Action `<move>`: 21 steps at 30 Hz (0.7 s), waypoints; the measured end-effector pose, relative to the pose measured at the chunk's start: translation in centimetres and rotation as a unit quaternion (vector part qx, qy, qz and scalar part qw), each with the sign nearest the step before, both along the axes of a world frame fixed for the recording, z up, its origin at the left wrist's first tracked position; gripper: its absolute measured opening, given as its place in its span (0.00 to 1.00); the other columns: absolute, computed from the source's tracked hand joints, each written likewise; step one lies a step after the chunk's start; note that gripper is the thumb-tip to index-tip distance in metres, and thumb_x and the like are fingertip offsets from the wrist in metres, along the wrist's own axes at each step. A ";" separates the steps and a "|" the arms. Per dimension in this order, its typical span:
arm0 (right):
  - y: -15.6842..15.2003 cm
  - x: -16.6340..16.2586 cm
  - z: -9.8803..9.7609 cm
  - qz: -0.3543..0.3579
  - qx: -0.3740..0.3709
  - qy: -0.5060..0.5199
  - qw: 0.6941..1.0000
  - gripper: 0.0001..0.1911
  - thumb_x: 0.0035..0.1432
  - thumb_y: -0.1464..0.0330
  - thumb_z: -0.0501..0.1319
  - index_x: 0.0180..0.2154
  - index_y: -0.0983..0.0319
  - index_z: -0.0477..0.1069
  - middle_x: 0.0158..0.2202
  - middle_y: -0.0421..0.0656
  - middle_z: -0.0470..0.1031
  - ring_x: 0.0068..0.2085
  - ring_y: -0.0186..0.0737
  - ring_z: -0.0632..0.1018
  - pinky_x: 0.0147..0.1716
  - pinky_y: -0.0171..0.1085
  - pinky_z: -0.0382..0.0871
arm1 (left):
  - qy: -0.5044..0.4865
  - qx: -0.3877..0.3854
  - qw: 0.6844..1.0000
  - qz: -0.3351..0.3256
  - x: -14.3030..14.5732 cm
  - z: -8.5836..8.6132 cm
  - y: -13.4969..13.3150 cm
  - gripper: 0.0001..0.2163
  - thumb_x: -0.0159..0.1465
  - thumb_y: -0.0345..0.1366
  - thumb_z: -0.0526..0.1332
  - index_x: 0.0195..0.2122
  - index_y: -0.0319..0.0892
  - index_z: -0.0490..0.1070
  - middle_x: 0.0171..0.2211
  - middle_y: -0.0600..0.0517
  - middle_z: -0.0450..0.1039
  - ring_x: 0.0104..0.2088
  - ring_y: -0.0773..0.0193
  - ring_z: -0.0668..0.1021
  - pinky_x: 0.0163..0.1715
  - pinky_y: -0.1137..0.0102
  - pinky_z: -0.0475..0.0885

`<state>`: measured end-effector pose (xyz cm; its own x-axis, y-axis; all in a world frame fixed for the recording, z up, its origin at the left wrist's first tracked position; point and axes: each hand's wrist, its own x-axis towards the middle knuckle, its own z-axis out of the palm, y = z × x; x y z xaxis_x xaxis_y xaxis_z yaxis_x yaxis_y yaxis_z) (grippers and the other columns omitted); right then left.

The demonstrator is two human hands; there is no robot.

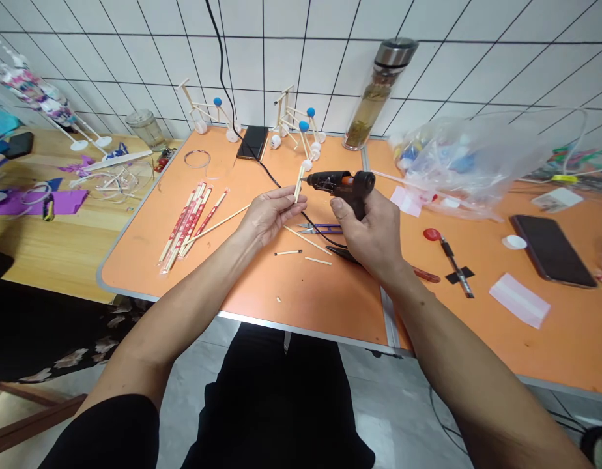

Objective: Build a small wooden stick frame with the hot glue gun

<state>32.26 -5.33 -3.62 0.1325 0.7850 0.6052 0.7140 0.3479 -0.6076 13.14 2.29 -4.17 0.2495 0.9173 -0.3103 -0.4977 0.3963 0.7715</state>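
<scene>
My left hand [276, 212] pinches short pale wooden sticks [299, 184] held roughly upright; their exact number is hard to make out. A black hot glue gun [343, 185] is gripped in my right hand [374, 228], its nozzle pointing left at the sticks, touching or very close. Below the hands lie a pair of blue-handled snips [323, 228], a short stick with dark ends [288, 253] and a small plain stick piece [318, 261]. Part of a black-handled tool [343, 254] shows under my right wrist.
Red-wrapped chopsticks [188, 225] lie at left. Behind stand stick frames with blue balls [301, 124], a phone [253, 142] and a tall tea bottle [379, 94]. Rightward are a plastic bag [457, 166], a pen [456, 267] and another phone [552, 251]. A person sits at the left.
</scene>
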 end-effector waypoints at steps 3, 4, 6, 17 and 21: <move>0.0 -0.2 0.0 0.017 -0.003 0.002 1.000 0.24 0.73 0.46 0.62 0.50 0.58 0.82 0.34 0.44 0.80 0.36 0.49 0.80 0.36 0.44 0.71 | -0.008 0.003 1.000 0.004 -0.1 0.1 0.2 0.08 0.68 0.17 0.66 0.40 0.31 0.85 0.37 0.41 0.87 0.45 0.60 0.90 0.67 0.63 0.78; 0.0 -0.3 0.0 0.021 -0.004 0.002 1.000 0.24 0.74 0.46 0.62 0.51 0.59 0.82 0.34 0.45 0.80 0.37 0.49 0.80 0.36 0.44 0.71 | -0.010 0.005 1.000 0.004 -0.1 0.1 0.2 0.08 0.67 0.17 0.66 0.40 0.31 0.85 0.37 0.42 0.87 0.46 0.60 0.90 0.67 0.63 0.78; 0.0 -0.3 0.0 0.024 -0.003 0.000 1.000 0.25 0.73 0.46 0.62 0.51 0.59 0.82 0.34 0.44 0.80 0.36 0.49 0.80 0.36 0.44 0.71 | -0.009 0.007 1.000 0.003 -0.2 0.1 0.3 0.09 0.68 0.17 0.66 0.40 0.32 0.85 0.37 0.43 0.86 0.48 0.61 0.90 0.68 0.64 0.78; 0.1 -0.6 -0.1 0.024 -0.003 0.001 1.000 0.33 0.71 0.35 0.58 0.39 0.57 0.77 0.28 0.43 0.76 0.30 0.46 0.76 0.31 0.44 0.67 | -0.020 0.023 0.999 -0.020 -0.2 0.2 0.3 0.11 0.69 0.16 0.63 0.44 0.32 0.85 0.38 0.46 0.87 0.40 0.70 0.88 0.66 0.69 0.77; 0.2 -0.6 -0.2 0.028 -0.004 0.002 1.000 0.33 0.71 0.35 0.58 0.40 0.57 0.78 0.28 0.43 0.76 0.30 0.47 0.76 0.32 0.45 0.68 | -0.016 0.022 0.999 -0.026 -0.3 0.3 0.2 0.14 0.69 0.16 0.62 0.49 0.31 0.85 0.40 0.44 0.87 0.42 0.68 0.88 0.67 0.68 0.77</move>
